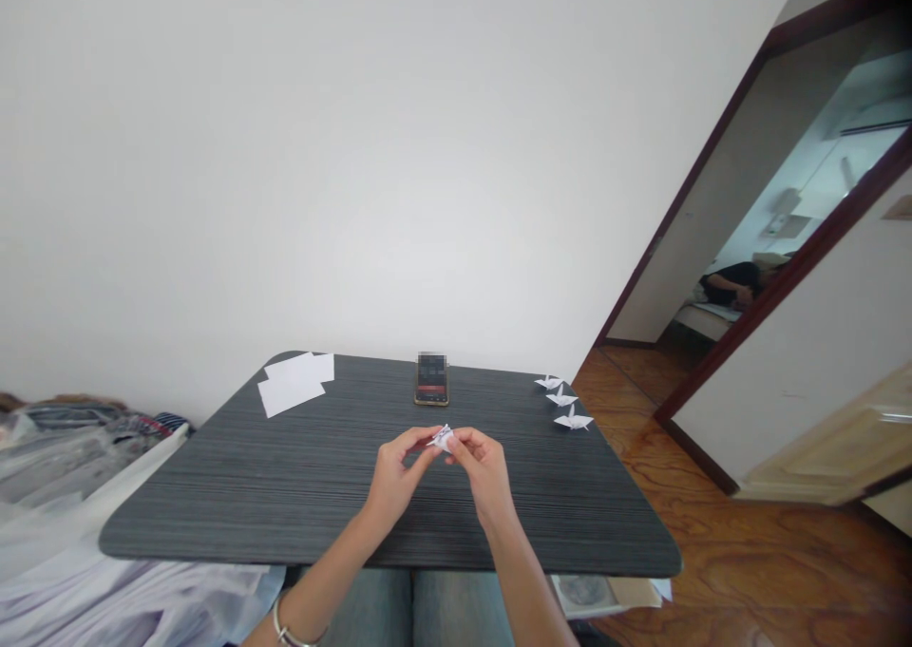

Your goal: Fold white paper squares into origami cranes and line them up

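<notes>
Got my left hand (396, 477) and right hand (485, 477) up over the desk (214, 495), each grip pinched almost shut on a small folded paper (442, 438), which sits between them in the air, not touching the desk. 3 paper cranes (563, 402) line the desk's right edge, with a phone (431, 379) at the far edge and white sheets (295, 383) in the far left corner.

The dark bench top (214, 509) stretches open ahead of the left grip (395, 476) and right grip (484, 471), which pinch a folded paper (443, 438); a hand could pass forward up to the phone (431, 379). Loose paper sheets (295, 383) block the far left corner, three paper cranes (562, 400) line the right edge, and heaped cloth (71, 466) lies past the left edge.
</notes>
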`<action>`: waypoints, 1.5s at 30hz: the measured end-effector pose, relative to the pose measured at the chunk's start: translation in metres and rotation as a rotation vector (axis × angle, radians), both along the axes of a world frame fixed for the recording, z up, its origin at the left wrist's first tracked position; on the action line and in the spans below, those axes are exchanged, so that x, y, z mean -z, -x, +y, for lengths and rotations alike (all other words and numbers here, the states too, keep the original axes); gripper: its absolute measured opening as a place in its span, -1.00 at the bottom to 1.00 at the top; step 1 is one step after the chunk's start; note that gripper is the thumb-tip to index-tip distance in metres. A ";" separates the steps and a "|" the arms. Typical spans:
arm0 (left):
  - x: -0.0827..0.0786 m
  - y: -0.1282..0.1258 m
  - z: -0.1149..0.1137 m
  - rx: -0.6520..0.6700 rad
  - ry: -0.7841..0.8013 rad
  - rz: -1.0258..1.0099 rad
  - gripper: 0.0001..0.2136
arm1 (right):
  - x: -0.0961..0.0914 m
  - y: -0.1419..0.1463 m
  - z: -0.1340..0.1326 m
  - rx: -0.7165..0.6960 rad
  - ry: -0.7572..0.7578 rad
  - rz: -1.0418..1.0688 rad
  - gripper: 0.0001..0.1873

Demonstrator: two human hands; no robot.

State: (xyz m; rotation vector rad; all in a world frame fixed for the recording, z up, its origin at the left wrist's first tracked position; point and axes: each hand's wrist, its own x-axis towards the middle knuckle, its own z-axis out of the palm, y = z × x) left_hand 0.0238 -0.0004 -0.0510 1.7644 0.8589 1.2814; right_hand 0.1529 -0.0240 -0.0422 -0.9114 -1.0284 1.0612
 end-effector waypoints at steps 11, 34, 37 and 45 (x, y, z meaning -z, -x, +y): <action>-0.003 -0.006 0.001 0.014 0.215 -0.189 -0.82 | 0.005 0.003 0.002 0.019 -0.022 -0.006 -0.91; -0.014 0.001 0.009 0.114 0.313 -0.181 -0.81 | 0.003 -0.001 0.001 0.052 0.018 -0.171 -0.82; -0.016 0.005 0.009 0.180 0.327 -0.157 -0.78 | 0.001 -0.001 0.001 0.041 0.036 -0.171 -0.80; -0.016 0.010 0.007 0.177 0.084 -0.023 -0.83 | -0.004 0.000 0.000 0.013 0.037 -0.126 -0.77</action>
